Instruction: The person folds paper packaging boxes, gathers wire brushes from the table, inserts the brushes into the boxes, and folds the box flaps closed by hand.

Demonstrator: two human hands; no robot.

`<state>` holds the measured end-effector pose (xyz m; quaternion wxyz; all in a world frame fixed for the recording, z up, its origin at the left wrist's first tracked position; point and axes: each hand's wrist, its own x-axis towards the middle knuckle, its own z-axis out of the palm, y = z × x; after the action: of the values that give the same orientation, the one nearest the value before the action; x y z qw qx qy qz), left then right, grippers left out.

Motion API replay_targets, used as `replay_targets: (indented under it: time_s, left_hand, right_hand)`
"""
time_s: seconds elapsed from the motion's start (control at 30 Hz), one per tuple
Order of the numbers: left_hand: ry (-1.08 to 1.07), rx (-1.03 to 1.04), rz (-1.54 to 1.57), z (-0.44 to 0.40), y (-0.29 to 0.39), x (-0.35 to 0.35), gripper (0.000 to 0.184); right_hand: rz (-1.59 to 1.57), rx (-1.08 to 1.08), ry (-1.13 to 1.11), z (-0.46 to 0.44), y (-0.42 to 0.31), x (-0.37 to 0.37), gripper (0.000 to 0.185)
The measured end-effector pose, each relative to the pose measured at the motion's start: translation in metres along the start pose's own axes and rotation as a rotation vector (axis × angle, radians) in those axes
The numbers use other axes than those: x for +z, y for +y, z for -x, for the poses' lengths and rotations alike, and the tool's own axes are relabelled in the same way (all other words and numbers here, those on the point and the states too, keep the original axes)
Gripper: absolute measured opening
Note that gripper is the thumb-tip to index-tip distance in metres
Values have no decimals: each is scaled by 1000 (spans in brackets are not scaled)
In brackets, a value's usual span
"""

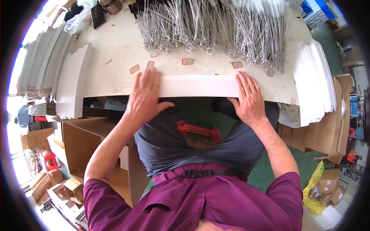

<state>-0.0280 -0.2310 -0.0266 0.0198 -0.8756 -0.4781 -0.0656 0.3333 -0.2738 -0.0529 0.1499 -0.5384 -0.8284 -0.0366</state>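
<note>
A long flat white strip (pixel 198 86) lies along the table's front edge. My left hand (pixel 145 94) rests flat over its left end, fingers stretched forward and thumb out to the side. Over the right end lies my right hand (pixel 248 94), its fingers extended and palm down. Neither hand is wrapped round anything. Beyond the strip, a wide row of thin metal rods with ring ends (pixel 210 27) covers the back of the table. Small red-edged labels (pixel 187 61) are stuck on the tabletop between the rods and the strip.
Stacks of white card stand at the table's left (pixel 73 81) and right (pixel 314 82). A metal cup (pixel 111 5) and a dark phone (pixel 98 16) are at the back left. Below are an open cardboard box (pixel 96 142) and a red-handled basket (pixel 198 131).
</note>
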Motion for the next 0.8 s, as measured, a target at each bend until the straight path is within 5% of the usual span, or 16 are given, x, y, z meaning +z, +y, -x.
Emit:
replay_targets:
  time_s: [0.33,0.4,0.6,0.8]
  left_hand:
    - [44,262,261,-47,96,-4,69]
    - [-224,180,449,-44,95,-31,62]
    - [-385,94,639,-40,78,-43,61]
    - [-152,-138,693,-7,69,-32,58]
  right_hand:
    - [-77,-253,119,5,-2,-21,44]
    - [-110,-284,125,3,-14,-30,43]
    - [-190,-420,144,-20,-49,-40,42]
    - [-411,114,380,-3,-68,-23,47]
